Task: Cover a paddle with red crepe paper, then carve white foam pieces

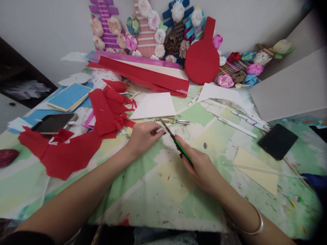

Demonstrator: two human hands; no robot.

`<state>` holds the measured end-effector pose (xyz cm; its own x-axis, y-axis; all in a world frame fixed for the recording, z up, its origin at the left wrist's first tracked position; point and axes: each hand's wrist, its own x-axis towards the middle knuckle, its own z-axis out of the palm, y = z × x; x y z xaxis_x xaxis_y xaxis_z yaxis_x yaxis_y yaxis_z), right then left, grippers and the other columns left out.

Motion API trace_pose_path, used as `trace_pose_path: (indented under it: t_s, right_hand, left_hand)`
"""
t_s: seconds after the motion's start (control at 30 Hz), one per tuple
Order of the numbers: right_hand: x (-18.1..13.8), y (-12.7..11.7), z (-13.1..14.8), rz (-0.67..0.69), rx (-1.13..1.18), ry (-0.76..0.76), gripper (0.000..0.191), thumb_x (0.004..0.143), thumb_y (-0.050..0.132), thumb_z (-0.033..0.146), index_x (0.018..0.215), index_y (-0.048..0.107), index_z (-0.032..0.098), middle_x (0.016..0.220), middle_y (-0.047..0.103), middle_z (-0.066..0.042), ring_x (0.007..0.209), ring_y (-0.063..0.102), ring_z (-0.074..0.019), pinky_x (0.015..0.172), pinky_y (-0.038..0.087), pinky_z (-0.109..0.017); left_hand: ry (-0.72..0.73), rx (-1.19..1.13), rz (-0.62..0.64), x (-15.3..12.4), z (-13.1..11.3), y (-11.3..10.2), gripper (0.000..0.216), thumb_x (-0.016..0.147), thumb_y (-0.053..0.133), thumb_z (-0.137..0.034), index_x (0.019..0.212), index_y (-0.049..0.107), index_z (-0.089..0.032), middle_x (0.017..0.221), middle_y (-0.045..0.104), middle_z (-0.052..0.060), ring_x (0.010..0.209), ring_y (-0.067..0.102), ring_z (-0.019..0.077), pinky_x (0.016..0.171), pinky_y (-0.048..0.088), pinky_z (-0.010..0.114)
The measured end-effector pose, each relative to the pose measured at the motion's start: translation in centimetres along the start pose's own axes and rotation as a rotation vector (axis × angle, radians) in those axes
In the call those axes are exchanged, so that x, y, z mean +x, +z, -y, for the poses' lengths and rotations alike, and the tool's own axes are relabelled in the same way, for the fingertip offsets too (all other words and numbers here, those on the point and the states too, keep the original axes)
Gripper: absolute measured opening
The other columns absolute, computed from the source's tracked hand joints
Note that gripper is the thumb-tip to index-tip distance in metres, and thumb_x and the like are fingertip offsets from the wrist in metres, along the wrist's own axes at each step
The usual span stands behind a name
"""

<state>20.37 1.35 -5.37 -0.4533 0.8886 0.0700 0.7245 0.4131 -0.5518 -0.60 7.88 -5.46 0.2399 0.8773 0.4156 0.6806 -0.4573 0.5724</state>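
My right hand (pixel 200 166) is closed round a green-handled craft knife (pixel 176 140), its blade pointing up and left over the table (pixel 153 190). My left hand (pixel 143 136) rests on the table with its fingers curled, pinching a small white stick (pixel 161 129) right at the blade tip. A pair of scissors (pixel 173 120) lies just beyond both hands. Behind it sits a white sheet (pixel 154 105).
Red crepe paper (pixel 76 143) spreads at the left, with a phone (pixel 53 123) and blue card (pixel 68 97). Paper flowers (pixel 158 34) and a red paddle shape (pixel 201 59) stand at the back. A black phone (pixel 278 141), yellow paper (pixel 258 170) and white sticks (pixel 237 117) lie right.
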Motion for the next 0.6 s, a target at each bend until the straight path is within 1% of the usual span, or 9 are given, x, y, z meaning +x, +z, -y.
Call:
trace_pose_path:
  t_s: [0.17, 0.33, 0.47, 0.6]
  right_hand:
    - [0.03, 0.25, 0.06, 0.007, -0.012, 0.01, 0.059, 0.09, 0.034, 0.017, 0.146, 0.019, 0.026, 0.09, 0.062, -0.007, 0.074, 0.059, -0.016, 0.07, 0.046, -0.028]
    - [0.06, 0.36, 0.27, 0.022, -0.021, 0.038, 0.06, 0.089, 0.034, 0.016, 0.146, 0.017, 0.027, 0.086, 0.061, -0.006, 0.072, 0.058, -0.016, 0.067, 0.045, -0.028]
    - [-0.03, 0.58, 0.24, -0.001, -0.046, 0.022, 0.06, 0.089, 0.034, 0.016, 0.146, 0.018, 0.027, 0.083, 0.059, -0.006, 0.071, 0.057, -0.0156, 0.066, 0.044, -0.027]
    - [-0.1, 0.76, 0.15, -0.008, -0.076, 0.009, 0.06, 0.089, 0.034, 0.016, 0.146, 0.018, 0.028, 0.082, 0.059, -0.006, 0.07, 0.056, -0.0148, 0.065, 0.044, -0.026]
  left_hand:
    - [0.006, -0.008, 0.012, 0.0, -0.08, -0.06, 0.013, 0.079, 0.059, -0.024, 0.073, 0.067, -0.016, 0.07, 0.068, 0.003, 0.061, 0.058, 0.0128, 0.058, 0.042, 0.023]
    - [0.047, -0.025, 0.028, 0.04, 0.02, -0.2, 0.015, 0.08, 0.057, -0.025, 0.075, 0.067, -0.015, 0.07, 0.067, 0.004, 0.059, 0.058, 0.0125, 0.057, 0.042, 0.023]
    - [0.088, -0.037, 0.03, 0.04, 0.13, -0.29, 0.014, 0.079, 0.055, -0.021, 0.076, 0.067, -0.014, 0.069, 0.067, 0.005, 0.056, 0.056, 0.0114, 0.055, 0.042, 0.022]
    - [0.081, -0.014, 0.03, 0.1, 0.21, -0.35, 0.016, 0.079, 0.053, -0.02, 0.072, 0.066, -0.015, 0.065, 0.065, 0.003, 0.055, 0.055, 0.0112, 0.054, 0.041, 0.022]
